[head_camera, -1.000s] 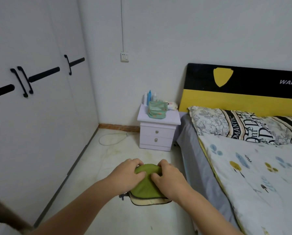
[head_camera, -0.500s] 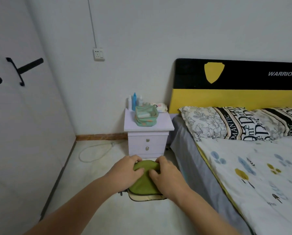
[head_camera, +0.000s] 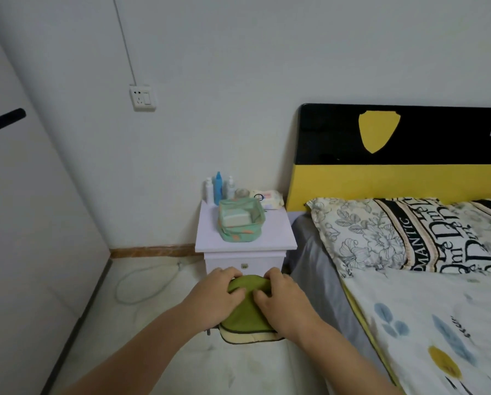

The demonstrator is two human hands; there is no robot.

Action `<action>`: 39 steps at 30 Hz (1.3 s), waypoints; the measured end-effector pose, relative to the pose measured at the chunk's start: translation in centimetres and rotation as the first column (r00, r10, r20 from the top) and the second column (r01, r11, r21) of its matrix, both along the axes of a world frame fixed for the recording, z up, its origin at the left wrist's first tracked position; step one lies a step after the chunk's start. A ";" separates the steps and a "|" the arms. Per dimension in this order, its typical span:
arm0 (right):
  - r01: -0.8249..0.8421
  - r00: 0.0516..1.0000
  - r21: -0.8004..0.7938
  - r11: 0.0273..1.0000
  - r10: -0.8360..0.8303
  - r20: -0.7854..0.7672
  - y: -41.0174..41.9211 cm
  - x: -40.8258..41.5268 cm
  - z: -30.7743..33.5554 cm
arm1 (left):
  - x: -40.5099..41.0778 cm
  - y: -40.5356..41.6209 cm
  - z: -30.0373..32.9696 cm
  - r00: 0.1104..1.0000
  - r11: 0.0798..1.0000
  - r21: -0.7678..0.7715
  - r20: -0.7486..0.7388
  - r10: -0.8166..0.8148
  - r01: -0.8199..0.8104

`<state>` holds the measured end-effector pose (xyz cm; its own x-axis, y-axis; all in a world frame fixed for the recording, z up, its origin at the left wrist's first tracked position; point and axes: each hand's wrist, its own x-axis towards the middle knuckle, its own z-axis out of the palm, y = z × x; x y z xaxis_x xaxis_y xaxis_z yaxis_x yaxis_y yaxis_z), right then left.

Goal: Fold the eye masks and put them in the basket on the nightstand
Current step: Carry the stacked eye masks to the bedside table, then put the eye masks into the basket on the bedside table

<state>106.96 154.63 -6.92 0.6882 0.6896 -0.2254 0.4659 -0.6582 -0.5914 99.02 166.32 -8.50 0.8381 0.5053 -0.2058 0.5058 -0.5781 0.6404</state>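
Green folded eye mask (head_camera: 245, 312) clamped in my left hand (head_camera: 214, 295) and right hand (head_camera: 285, 302); carrying step, next drop into basket (head_camera: 240, 223) on nightstand (head_camera: 275, 232).

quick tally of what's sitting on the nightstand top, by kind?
Bottles: 3, two white and one blue
Fabric basket: 1, green, with a pale folded item inside
Wipes pack: 1
Small round object behind the basket: 1, too blurred to name
Total: 6 on the nightstand
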 end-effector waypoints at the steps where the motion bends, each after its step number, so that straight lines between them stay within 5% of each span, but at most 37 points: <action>1: -0.012 1.000 -0.010 1.000 0.012 -0.004 0.6 1.6 0.0 | 1.5 0.5 -0.1 1.000 1.000 -0.008 0.000 0.007 -0.007; 10: -0.091 0.996 -0.036 0.995 0.090 -0.018 8.0 12.8 -0.6 | 11.6 7.1 -1.1 0.995 0.994 -0.048 0.007 0.098 -0.097; 28: -0.013 0.998 -0.055 0.998 0.010 -0.062 27.4 31.2 -5.4 | 30.6 27.1 -4.9 0.999 0.991 -0.132 -0.049 0.006 -0.013; 39: -0.181 0.976 -0.133 0.974 0.162 -0.143 35.2 41.9 -13.0 | 39.3 33.8 -11.8 0.987 0.933 -0.324 -0.091 0.132 -0.154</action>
